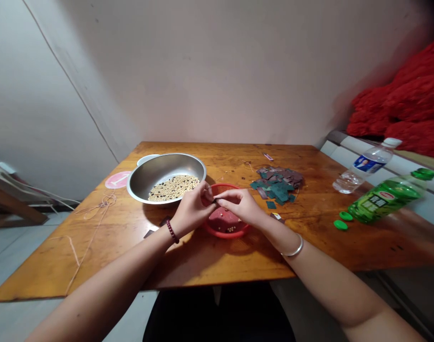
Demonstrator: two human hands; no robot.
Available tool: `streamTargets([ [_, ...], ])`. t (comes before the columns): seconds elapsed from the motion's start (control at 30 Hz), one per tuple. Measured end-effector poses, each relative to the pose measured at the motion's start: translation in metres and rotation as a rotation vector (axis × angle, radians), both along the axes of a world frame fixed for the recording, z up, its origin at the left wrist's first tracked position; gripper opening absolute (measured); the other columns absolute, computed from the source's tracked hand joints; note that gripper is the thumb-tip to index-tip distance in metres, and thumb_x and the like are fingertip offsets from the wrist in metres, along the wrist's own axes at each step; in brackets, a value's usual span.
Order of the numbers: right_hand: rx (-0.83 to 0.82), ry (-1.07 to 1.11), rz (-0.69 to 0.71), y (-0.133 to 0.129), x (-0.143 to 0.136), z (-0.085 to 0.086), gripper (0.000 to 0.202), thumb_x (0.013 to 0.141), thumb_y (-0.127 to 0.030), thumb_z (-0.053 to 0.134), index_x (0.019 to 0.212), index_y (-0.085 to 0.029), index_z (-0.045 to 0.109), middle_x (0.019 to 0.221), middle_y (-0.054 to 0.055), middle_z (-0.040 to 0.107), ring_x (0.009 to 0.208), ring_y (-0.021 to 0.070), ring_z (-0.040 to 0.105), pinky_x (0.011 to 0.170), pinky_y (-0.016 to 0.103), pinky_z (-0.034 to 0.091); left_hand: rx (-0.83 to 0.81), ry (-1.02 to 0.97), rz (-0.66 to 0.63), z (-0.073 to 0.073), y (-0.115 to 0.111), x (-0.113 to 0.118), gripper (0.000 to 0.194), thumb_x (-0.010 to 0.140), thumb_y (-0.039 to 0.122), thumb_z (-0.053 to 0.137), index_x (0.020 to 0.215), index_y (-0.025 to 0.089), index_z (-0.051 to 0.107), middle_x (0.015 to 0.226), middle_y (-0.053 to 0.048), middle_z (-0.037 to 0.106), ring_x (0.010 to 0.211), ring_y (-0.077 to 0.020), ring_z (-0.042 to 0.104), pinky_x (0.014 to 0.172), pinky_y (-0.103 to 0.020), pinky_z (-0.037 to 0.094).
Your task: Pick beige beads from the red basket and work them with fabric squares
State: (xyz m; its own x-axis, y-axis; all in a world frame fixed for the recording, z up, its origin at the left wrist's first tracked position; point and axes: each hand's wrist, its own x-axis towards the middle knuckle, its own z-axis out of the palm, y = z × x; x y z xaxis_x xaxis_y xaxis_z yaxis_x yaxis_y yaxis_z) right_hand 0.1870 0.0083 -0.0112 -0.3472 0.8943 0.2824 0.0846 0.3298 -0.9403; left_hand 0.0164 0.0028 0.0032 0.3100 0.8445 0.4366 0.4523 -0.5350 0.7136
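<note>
My left hand (193,207), with a dark beaded bracelet at the wrist, and my right hand (242,204), with a silver bangle, meet fingertip to fingertip over a red plastic basket (227,234). Both are closed in a pinch around something small and dark, mostly hidden by the fingers. A few pale beans (231,229) lie in the basket. Left of it stands a steel bowl (142,173) holding many pale and black beans (174,188). To the right is a loose heap of green and brown cloth squares (278,184).
A pink round mat (117,180) and tangled string (105,203) lie on the left of the wooden table (217,270). At right are a clear water bottle (366,166), a green drink bottle (388,195) and two green caps (341,225). Red material (405,102) is piled beyond.
</note>
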Motion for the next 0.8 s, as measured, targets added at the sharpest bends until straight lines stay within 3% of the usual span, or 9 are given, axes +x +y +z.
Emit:
streamTargets([
  [0.4, 0.034, 0.009, -0.093, 0.0072, 0.0046, -0.0043, 0.023, 0.075, -0.034, 0.062, 0.089, -0.018, 0.071, 0.085, 0.006, 0.072, 0.075, 0.0184, 0.066, 0.068, 0.029, 0.053, -0.063, -0.06, -0.056, -0.0022, 0.0027, -0.0009, 0.011, 0.079, 0.022, 0.053, 0.085, 0.02, 0.044, 0.081, -0.001, 0.062, 0.076, -0.0118, 0.059, 0.068, -0.022, 0.045],
  [0.67, 0.054, -0.077, -0.038, 0.0015, 0.0021, -0.0024, 0.022, 0.076, -0.033, 0.061, 0.091, -0.019, 0.071, 0.089, 0.006, 0.072, 0.08, 0.0191, 0.067, 0.075, 0.032, 0.052, 0.001, 0.039, -0.024, 0.0006, 0.0004, -0.0006, 0.016, 0.074, 0.026, 0.059, 0.079, 0.019, 0.045, 0.068, 0.003, 0.054, 0.06, -0.0076, 0.049, 0.057, -0.019, 0.038],
  [0.8, 0.084, -0.114, -0.047, 0.0033, 0.0036, -0.0052, 0.021, 0.077, -0.032, 0.061, 0.091, -0.02, 0.071, 0.092, 0.005, 0.072, 0.084, 0.0199, 0.067, 0.08, 0.034, 0.051, 0.003, 0.061, -0.03, 0.0002, 0.0004, -0.0009, 0.014, 0.074, 0.023, 0.059, 0.079, 0.019, 0.046, 0.07, 0.003, 0.054, 0.062, -0.0077, 0.048, 0.058, -0.019, 0.037],
])
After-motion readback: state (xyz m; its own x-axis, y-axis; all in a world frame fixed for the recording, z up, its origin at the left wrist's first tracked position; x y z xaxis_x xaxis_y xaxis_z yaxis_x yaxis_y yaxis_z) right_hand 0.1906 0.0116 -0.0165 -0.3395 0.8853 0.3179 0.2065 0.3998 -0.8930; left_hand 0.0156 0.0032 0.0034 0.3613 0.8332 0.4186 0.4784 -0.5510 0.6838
